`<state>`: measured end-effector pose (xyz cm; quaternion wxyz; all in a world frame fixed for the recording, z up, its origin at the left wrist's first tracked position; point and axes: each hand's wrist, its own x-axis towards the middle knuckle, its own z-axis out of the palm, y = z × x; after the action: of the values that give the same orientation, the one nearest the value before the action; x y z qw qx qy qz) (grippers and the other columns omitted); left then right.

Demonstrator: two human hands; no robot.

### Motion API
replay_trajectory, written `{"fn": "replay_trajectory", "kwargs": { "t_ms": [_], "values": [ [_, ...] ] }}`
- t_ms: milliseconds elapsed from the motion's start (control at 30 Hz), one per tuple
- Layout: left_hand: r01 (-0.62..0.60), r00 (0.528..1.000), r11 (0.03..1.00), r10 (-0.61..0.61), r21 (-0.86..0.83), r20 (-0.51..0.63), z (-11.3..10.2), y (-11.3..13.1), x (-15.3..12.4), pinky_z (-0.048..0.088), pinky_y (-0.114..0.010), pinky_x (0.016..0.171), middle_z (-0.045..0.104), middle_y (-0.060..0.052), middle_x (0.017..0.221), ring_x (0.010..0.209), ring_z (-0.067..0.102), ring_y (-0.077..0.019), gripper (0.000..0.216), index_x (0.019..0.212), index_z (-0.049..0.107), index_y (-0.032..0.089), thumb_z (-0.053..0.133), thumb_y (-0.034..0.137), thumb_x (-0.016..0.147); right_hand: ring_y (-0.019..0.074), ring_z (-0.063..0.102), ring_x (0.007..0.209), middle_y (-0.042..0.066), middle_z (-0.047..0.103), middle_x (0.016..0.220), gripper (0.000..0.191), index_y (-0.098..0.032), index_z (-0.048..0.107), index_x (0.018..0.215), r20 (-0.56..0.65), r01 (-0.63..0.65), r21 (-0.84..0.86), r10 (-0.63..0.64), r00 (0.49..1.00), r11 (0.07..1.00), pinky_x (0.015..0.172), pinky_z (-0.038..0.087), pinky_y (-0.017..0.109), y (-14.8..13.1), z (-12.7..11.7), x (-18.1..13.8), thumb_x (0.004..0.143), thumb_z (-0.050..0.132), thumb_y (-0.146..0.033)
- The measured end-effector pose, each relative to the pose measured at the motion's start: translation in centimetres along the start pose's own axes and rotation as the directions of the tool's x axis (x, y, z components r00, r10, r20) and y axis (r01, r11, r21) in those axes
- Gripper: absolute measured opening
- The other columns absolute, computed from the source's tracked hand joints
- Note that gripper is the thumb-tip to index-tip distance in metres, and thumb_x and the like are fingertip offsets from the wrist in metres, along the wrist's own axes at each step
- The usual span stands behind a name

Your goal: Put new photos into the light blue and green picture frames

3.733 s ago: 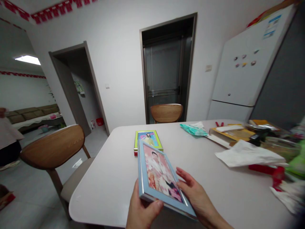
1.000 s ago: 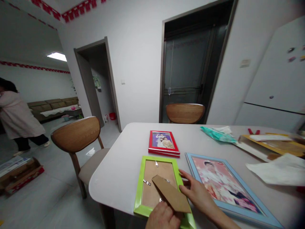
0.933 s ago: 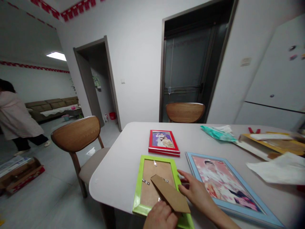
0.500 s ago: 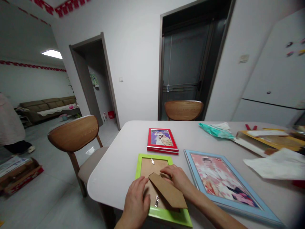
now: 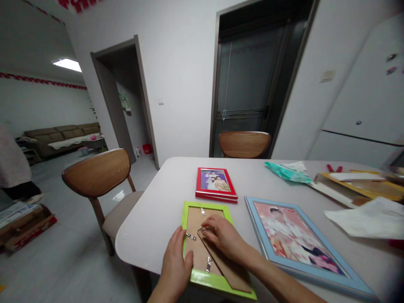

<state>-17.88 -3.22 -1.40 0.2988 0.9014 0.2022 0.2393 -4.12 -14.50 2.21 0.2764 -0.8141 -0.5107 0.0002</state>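
Observation:
A lime-green picture frame [image 5: 217, 283] lies face down near the table's front edge, its brown backing board [image 5: 195, 221] and several small metal clips showing. My left hand [image 5: 175, 263] grips its left border, thumb over the backing and the other fingers along the outer edge. Slanting across the backing is a brown cardboard easel stand [image 5: 232, 271]. At its narrow upper end my right hand [image 5: 222, 237] has its fingers bent and pinched together; the fingertips partly hide that end. To the right lies a larger light-blue picture frame [image 5: 257, 227] with a photo facing up.
Red picture frames [image 5: 217, 195] are stacked beyond the green one. Crumpled teal-and-white wrapping [image 5: 288, 172], an open cardboard box [image 5: 331, 191] and a white sheet [image 5: 366, 219] occupy the table's right side. Wooden chairs [image 5: 97, 172] stand around the table; a person [image 5: 14, 162] is far left.
My right hand has moved left over the stand's narrow end. The stand lies lower against the backing. My left hand has shifted left to the frame's edge, exposing another clip.

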Motion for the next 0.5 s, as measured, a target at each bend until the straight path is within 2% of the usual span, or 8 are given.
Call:
{"fn": "replay_trajectory", "kwargs": {
  "t_ms": [67,167,367,500],
  "values": [
    [0.006,1.0,1.0,-0.006,-0.01,-0.001,0.1,-0.2,-0.1,0.031,-0.036,0.098,0.044,-0.015,0.123,0.114,0.039,-0.0208,0.048,0.114,0.043,0.004,0.042,0.012,0.067,0.0154,0.05,0.077,0.005,0.059,0.077,0.019,-0.018,0.063,0.076,0.063,0.036,-0.052,-0.033,0.997,0.998,0.07,0.035,0.024,-1.4,0.7,0.6,0.075,0.047,-0.029],
    [-0.002,1.0,1.0,0.003,-0.012,0.003,0.1,-0.1,-0.2,0.03,-0.036,0.098,0.044,-0.017,0.123,0.115,0.038,-0.0207,0.047,0.115,0.043,0.002,0.039,0.01,0.068,0.0159,0.05,0.072,0.005,0.057,0.072,0.022,-0.017,0.062,0.066,0.079,0.004,-0.145,0.008,0.997,0.989,0.065,0.034,0.025,-2.8,1.8,1.6,0.074,0.049,-0.033],
    [0.04,0.999,0.998,-0.04,-0.054,0.005,0.0,0.2,-0.2,0.03,-0.034,0.098,0.045,-0.014,0.123,0.115,0.039,-0.019,0.051,0.113,0.046,0.005,0.037,0.002,0.063,0.0156,0.05,0.072,0.006,0.057,0.073,0.018,-0.016,0.063,0.071,0.041,-0.058,-0.095,0.062,0.997,0.994,0.066,0.035,0.025,-3.0,3.2,2.6,0.074,0.046,-0.023],
    [0.058,0.998,0.994,-0.06,-0.088,-0.016,0.1,0.1,-0.1,0.03,-0.033,0.098,0.046,-0.011,0.122,0.114,0.04,-0.018,0.052,0.113,0.046,0.009,0.039,0.002,0.062,0.0148,0.05,0.074,0.005,0.057,0.075,0.018,-0.017,0.063,0.077,0.065,-0.03,-0.038,0.032,0.997,0.999,0.068,0.037,0.024,-2.6,2.4,2.4,0.075,0.047,-0.026]
  ]
}}
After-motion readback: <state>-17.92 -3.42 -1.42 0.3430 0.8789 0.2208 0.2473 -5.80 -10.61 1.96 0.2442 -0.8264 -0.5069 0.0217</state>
